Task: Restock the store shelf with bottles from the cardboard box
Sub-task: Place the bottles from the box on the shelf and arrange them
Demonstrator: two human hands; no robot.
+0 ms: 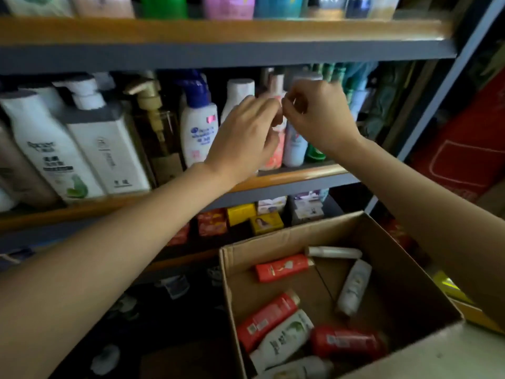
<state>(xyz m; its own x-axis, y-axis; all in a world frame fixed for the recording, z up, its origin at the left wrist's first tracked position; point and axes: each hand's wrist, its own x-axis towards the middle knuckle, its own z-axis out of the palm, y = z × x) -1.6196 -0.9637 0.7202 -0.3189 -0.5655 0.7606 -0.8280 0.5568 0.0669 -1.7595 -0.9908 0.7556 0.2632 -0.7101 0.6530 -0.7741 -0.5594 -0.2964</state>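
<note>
- Slim pink-and-white floral plastic bottle (276, 151) upright on the middle wooden-edged shelf (300, 176), between a taller white bottle (239, 97) and a pale blue-white bottle (295, 149).
- Left hand (243, 138) in front of the pink bottle, fingers curled round its upper part.
- Right hand (317, 116) just beside, thumb and forefinger pinched together near the pink bottle's top; whether gripping the cap cannot be told.
- Both hands' fingertips touching or almost touching.
- Further left on the same shelf: white bottle with blue cap (198, 121), gold-pump amber bottle (153, 124), large white pump bottles (90, 138).
- Below, open brown cardboard box (235, 302) with red bottles (284, 268) and white bottles (354, 287) lying on their sides.
- Small yellow and red cartons (240, 214) on the lower shelf behind the box.
</note>
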